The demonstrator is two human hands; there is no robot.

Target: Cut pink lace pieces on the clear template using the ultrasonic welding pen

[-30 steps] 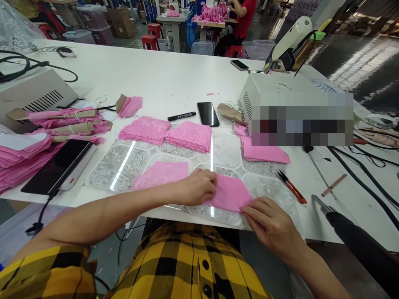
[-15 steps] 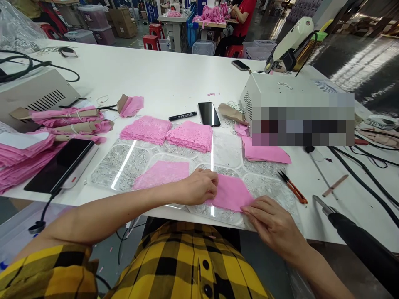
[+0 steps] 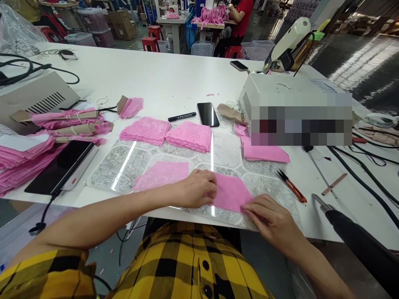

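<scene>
A flat pink fabric piece (image 3: 230, 192) lies on a clear patterned mat (image 3: 124, 164) at the table's near edge. My left hand (image 3: 198, 189) rests curled on the piece's left edge, fingers pressed together on it. My right hand (image 3: 269, 220) pinches the piece's lower right corner with its fingertips. A pink lace piece (image 3: 162, 174) lies on the mat just left of my left hand. Two stacks of pink lace (image 3: 166, 133) sit behind it.
Red-handled snips (image 3: 291, 187) lie right of the mat. A pink fabric stack (image 3: 263, 153), a white machine box (image 3: 280, 99), a black phone (image 3: 208, 113), a marker (image 3: 181, 116), a tablet (image 3: 60, 166), cables and a black tool handle (image 3: 358, 236) surround the mat. A person in red sits far behind.
My right hand has slid slightly left and up along the pink piece's lower right corner. The left hand has barely moved.
</scene>
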